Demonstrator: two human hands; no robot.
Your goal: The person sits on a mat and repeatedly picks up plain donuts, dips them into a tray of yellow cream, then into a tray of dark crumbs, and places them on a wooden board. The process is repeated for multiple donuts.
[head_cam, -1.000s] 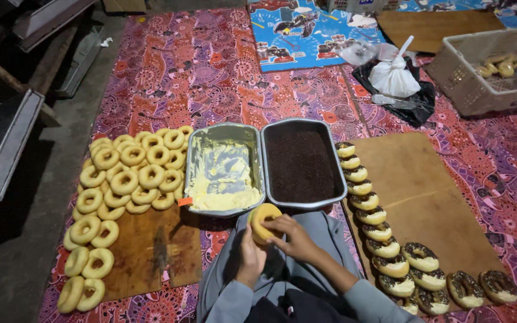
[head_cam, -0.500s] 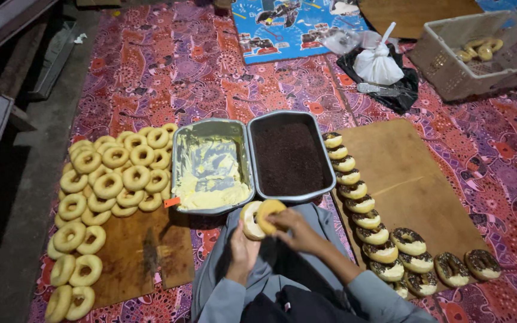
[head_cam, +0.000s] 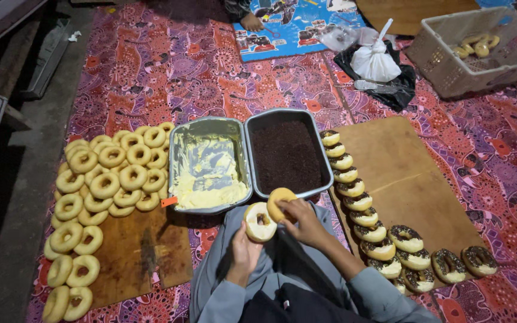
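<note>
My left hand (head_cam: 243,254) holds a doughnut half (head_cam: 259,222) with its pale cut face up. My right hand (head_cam: 304,220) holds the other half (head_cam: 280,201) just to its right, above my lap. Right in front stand two metal trays: one with yellow cream (head_cam: 209,164), one with dark chocolate sprinkles (head_cam: 286,154). Plain doughnuts (head_cam: 106,179) lie piled on a wooden board (head_cam: 142,257) to my left. Finished sprinkled doughnuts (head_cam: 363,218) line the near edge of a second board (head_cam: 408,179) to my right.
A patterned red mat (head_cam: 210,78) covers the floor. A white plastic basket (head_cam: 480,51) with a few doughnuts stands far right, next to a white bag on black plastic (head_cam: 375,63). A blue printed mat (head_cam: 294,24) lies at the back with another person's foot (head_cam: 251,23) on it.
The two doughnut halves, together at first, have been pulled apart, one in each hand. The camera view has shifted slightly.
</note>
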